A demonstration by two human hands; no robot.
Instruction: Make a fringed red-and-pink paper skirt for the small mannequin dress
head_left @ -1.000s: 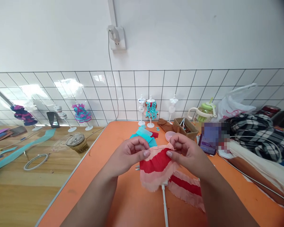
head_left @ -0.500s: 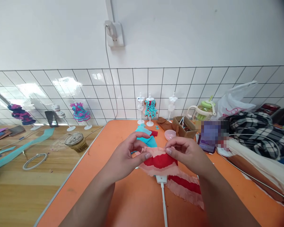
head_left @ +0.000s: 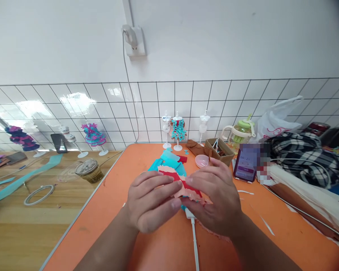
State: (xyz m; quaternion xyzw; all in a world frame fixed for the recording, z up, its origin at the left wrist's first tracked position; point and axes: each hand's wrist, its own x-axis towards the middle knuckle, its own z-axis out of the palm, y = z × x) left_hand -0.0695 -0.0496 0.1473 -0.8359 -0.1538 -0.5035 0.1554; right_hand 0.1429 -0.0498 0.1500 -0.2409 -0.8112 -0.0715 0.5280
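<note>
Between my two hands is a strip of pink and red fabric [head_left: 169, 174] with frayed edges, folded and bunched. My left hand [head_left: 155, 197] is closed on its left part, fingers over the front. My right hand [head_left: 214, 195] grips the right part, its fingertips close to those of my left hand. A pink edge of the strip hangs below my right hand to the table. Turquoise fabric [head_left: 169, 160] lies behind the hands, with a small red piece [head_left: 182, 159] beside it. A white device with a cable [head_left: 194, 237] sits under the fabric.
Small mannequins stand along the tiled wall, one in a turquoise ruffled dress [head_left: 177, 130]. A pink bowl [head_left: 202, 161], a cardboard box [head_left: 224, 152], a phone [head_left: 245, 163] and a green-lidded bottle [head_left: 241, 131] are at the right. A jar [head_left: 89, 171] stands on the wooden table.
The fabric, spread flat before, is now turned and bunched between the hands. My hands have come together, with more fingers wrapped over it, and more turquoise fabric shows.
</note>
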